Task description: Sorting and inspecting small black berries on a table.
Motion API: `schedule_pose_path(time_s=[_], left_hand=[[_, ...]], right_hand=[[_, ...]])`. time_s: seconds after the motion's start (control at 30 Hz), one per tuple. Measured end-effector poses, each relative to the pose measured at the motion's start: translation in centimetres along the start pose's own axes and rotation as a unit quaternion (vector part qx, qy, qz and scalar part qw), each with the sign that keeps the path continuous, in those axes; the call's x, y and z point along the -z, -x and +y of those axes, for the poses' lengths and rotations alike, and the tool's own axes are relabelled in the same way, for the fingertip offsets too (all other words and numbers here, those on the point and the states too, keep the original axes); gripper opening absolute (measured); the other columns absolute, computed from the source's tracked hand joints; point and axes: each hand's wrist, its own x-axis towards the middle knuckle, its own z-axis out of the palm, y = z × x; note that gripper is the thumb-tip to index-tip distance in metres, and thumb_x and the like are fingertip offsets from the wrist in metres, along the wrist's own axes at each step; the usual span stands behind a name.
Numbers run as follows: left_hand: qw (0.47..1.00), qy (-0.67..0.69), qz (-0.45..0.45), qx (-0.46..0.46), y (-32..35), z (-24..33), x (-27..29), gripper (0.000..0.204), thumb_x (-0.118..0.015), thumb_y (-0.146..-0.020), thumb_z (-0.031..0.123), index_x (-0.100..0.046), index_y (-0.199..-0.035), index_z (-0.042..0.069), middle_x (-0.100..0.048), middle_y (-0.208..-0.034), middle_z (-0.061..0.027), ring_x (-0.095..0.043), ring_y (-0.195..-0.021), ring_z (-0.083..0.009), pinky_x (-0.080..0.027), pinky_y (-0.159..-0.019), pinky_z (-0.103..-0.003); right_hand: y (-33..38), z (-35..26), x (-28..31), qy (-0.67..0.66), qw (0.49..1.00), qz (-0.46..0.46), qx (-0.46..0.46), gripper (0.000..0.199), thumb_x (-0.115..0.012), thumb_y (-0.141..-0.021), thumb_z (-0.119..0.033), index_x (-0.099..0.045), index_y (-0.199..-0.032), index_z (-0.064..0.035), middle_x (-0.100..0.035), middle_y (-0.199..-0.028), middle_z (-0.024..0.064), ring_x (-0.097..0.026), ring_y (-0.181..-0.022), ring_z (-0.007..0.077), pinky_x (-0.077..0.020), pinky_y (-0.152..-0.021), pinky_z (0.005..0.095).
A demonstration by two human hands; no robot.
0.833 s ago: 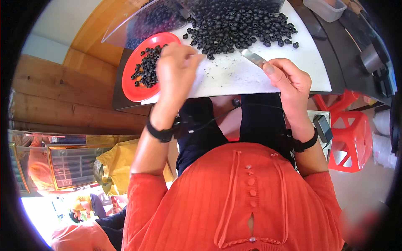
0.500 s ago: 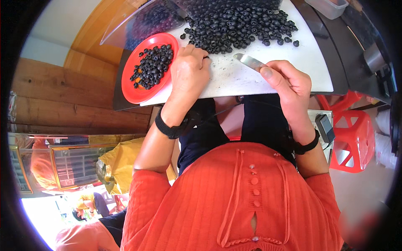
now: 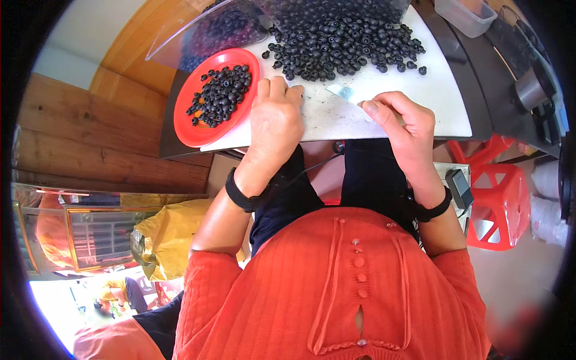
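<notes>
A heap of dark round berries (image 3: 336, 45), which look like blueberries, lies on the white board (image 3: 447, 108). Left of it, a red plate (image 3: 185, 129) carries a smaller pile of the same berries (image 3: 222, 96). My left hand (image 3: 276, 117) is closed over the board beside the plate's right rim, fingers curled down; whatever they pinch is hidden. In my right hand (image 3: 405, 120) is a small knife (image 3: 342, 91), gripped between thumb and fingers. Its blade points left toward my left hand, apart from it. Dark specks dot the board between the hands.
A clear plastic container (image 3: 204, 30) with more berries stands behind the plate. Another clear tub (image 3: 468, 17) and a metal cup (image 3: 533, 90) are at the right. A red stool (image 3: 501, 207) stands below the table. People are visible at the lower left.
My left hand has drawn back slightly from the heap toward me. My right hand has shifted a little left and down, and the knife blade has turned, now catching the light.
</notes>
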Motion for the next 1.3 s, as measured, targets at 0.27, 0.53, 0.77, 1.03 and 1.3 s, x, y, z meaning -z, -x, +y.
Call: schedule_pose_path(time_s=[0.27,0.53,0.77,1.03,1.3], left_hand=[[0.918,0.380,0.014,0.110,0.2,-0.2,0.8,0.019,-0.066,-0.086,-0.004,-0.073,-0.104,-0.001,-0.057,-0.084,-0.0076,-0.058,-0.078,-0.0191,-0.048,-0.070,-0.032],[0.669,0.706,-0.025,0.230,0.5,0.2,0.8,0.026,-0.061,-0.097,0.002,-0.065,-0.121,-0.008,-0.069,-0.099,-0.0125,-0.062,-0.080,-0.0155,-0.051,-0.070,-0.028],[0.658,0.723,-0.023,0.207,0.4,0.8,0.4,0.027,-0.058,-0.098,-0.001,-0.066,-0.124,-0.006,-0.064,-0.098,-0.0092,-0.060,-0.081,-0.0151,-0.051,-0.071,-0.028],[0.661,0.728,-0.012,0.183,0.6,0.8,0.0,0.030,-0.057,-0.100,0.001,-0.065,-0.127,-0.007,-0.064,-0.097,-0.0098,-0.059,-0.080,-0.0173,-0.050,-0.072,-0.030],[0.636,0.745,-0.004,0.202,0.7,1.0,0.0,0.029,-0.056,-0.100,0.001,-0.065,-0.126,-0.007,-0.064,-0.098,-0.0107,-0.059,-0.081,-0.0188,-0.049,-0.071,-0.030]], right_hand=[[-0.9,-0.1,-0.5,0.087,0.996,-0.020,0.007,0.023,-0.074,-0.092,-0.025,-0.072,-0.085,-0.0035,-0.060,-0.059,0.0073,-0.054,-0.049,0.0145,-0.0411,-0.049,0.0294],[-1.1,-0.7,-1.3,0.183,0.983,-0.019,0.016,0.026,-0.072,-0.091,-0.030,-0.071,-0.083,-0.0059,-0.066,-0.065,0.0116,-0.064,-0.054,0.0265,-0.0460,-0.051,0.0360],[-1.1,-0.5,-1.5,0.208,0.978,-0.016,0.019,0.027,-0.070,-0.092,-0.032,-0.070,-0.083,-0.0061,-0.066,-0.066,0.0117,-0.063,-0.054,0.0282,-0.0455,-0.051,0.0375],[-1.1,-0.5,-1.3,0.201,0.979,-0.023,0.027,0.028,-0.070,-0.093,-0.032,-0.070,-0.083,-0.0057,-0.065,-0.066,0.0120,-0.063,-0.054,0.0286,-0.0452,-0.051,0.0375],[-1.2,-0.7,-1.2,0.193,0.980,-0.030,0.024,0.027,-0.071,-0.093,-0.031,-0.069,-0.082,-0.0058,-0.064,-0.065,0.0111,-0.061,-0.053,0.0272,-0.0441,-0.050,0.0366]])
